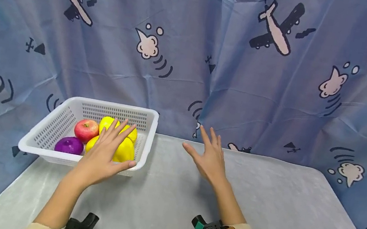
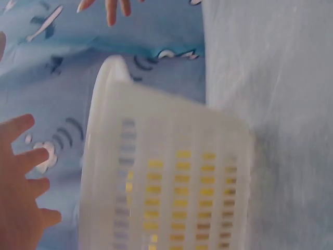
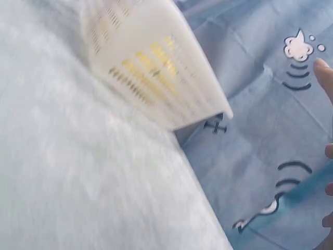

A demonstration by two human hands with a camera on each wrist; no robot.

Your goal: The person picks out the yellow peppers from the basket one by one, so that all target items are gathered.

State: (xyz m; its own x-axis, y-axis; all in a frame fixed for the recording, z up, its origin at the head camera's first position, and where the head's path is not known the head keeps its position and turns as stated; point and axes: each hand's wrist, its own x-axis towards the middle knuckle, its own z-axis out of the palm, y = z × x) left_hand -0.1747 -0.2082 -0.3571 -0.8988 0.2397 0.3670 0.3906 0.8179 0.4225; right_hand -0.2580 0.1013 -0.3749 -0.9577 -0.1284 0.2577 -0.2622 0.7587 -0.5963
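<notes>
A white plastic basket [image 1: 150, 133] with slotted walls stands at the back left of the table. Inside it lie a red apple [image 1: 86, 130], a round purple fruit or vegetable [image 1: 69, 145] and several yellow fruits [image 1: 125, 150], partly hidden behind my left hand. That left hand [image 1: 102, 157] hovers over the basket's front rim, fingers spread and holding nothing. To the right of the basket, my right hand [image 1: 210, 158] is raised above the table with thumb and fingers apart, also holding nothing. In the left wrist view the basket's slotted wall [image 2: 177, 172] shows yellow through its gaps.
A pale grey cloth covers the table [image 1: 161, 214]. Behind it hangs a blue curtain [image 1: 185, 51] printed with planes and clouds, meeting the table's back edge. Black straps with a small device [image 1: 81, 225] sit at both wrists.
</notes>
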